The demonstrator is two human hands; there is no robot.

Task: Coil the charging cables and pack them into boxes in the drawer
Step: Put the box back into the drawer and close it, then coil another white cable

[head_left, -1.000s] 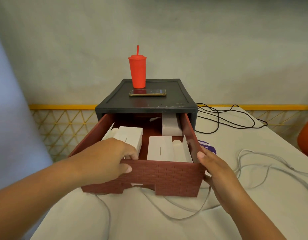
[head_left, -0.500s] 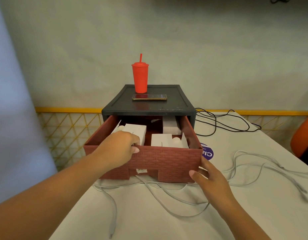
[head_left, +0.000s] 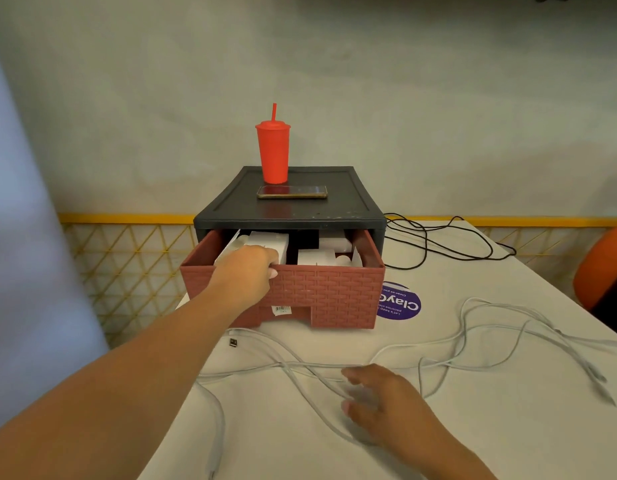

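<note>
The right hand (head_left: 383, 400) is now off the drawer (head_left: 335, 296) and spreads open over the cables (head_left: 438, 342) at its 6 o'clock, the left hand (head_left: 244, 275) still gripping its rim, so coiling probably comes next.

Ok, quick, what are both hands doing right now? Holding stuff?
Left hand: grips the drawer front rim.
Right hand: open, fingers spread over the white cables, holding nothing.

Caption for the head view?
Left hand grips the front of the open drawer; right hand hovers over loose white cables.
</note>
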